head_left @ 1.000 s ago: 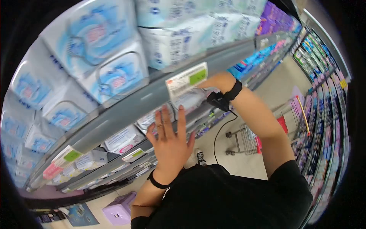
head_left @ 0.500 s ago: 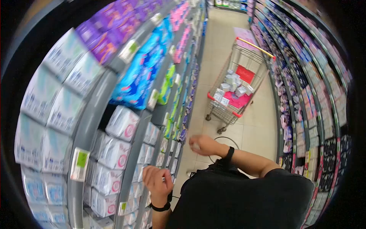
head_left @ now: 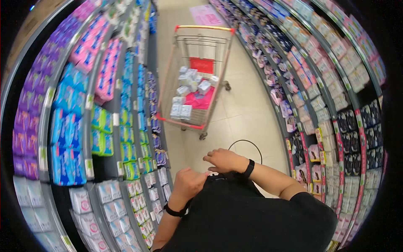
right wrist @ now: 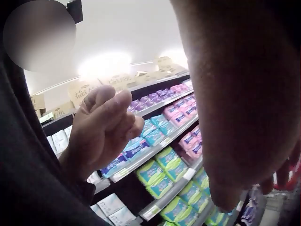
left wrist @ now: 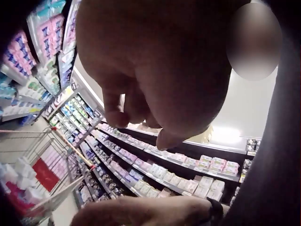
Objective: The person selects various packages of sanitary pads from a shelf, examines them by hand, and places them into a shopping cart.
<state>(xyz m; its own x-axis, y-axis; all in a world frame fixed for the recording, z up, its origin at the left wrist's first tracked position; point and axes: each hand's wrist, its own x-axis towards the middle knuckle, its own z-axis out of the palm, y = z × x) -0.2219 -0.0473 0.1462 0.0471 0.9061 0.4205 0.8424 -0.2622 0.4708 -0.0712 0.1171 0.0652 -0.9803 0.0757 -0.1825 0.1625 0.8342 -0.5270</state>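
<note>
In the head view my left hand (head_left: pixel 189 183) is held before the black shirt, its fingers loosely curled with nothing seen in them. Beside it, a little higher and to the right, my right hand (head_left: pixel 225 160) hangs with loosely bent fingers and no visible object. The right wrist view shows the left hand (right wrist: pixel 101 129) from the side, curled and apart from the shelves. Beyond both hands stands a shopping cart (head_left: pixel 201 125) with several white packs (head_left: pixel 204 87), a pink item (head_left: pixel 199 101) and a red panel (head_left: pixel 202 65).
Shelves of packs line both sides of the aisle, with blue packs (head_left: pixel 69 161) and purple packs (head_left: pixel 26 143) on the left. Tiled floor (head_left: pixel 235 122) lies between them. A black cable (head_left: pixel 245 140) loops near the right hand. A pink floor mat (head_left: pixel 205 15) lies farther off.
Both hands have moved away from the left shelf and now lie close together before the body. The view has turned toward the aisle, with the cart nearer the middle.
</note>
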